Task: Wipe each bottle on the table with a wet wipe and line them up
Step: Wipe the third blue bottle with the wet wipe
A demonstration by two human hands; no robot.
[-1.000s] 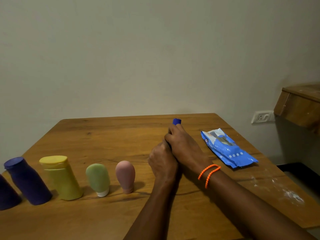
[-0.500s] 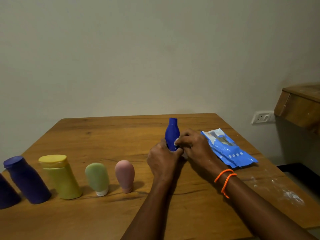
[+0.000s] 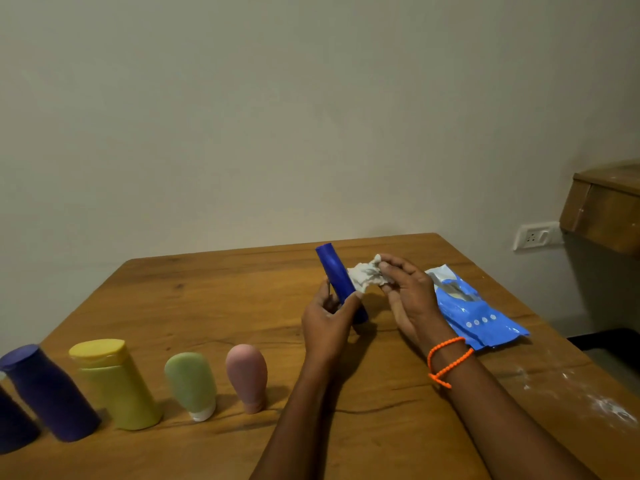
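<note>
My left hand [image 3: 327, 322] grips a slim blue bottle [image 3: 334, 271] near its lower end and holds it tilted above the wooden table [image 3: 214, 306]. Against the bottle's right side my right hand [image 3: 407, 292] pinches a crumpled white wet wipe [image 3: 363, 277]. Along the near left stands a row of bottles: a pink one [image 3: 246, 375], a green one [image 3: 190, 382] with a white cap down, a yellow one [image 3: 116, 382], a dark purple one [image 3: 48, 393], and a dark blue one [image 3: 14, 424] cut off by the left edge.
A blue wet-wipe packet [image 3: 474, 313] lies on the table right of my hands. White smears [image 3: 609, 408] mark the near right corner. A wall socket [image 3: 535, 235] and a wooden shelf [image 3: 609, 209] are on the right beyond the table.
My left hand has lifted the blue bottle off the table and tilted it. My right hand moved from the bottle's base up to its side, and the wipe shows now.
</note>
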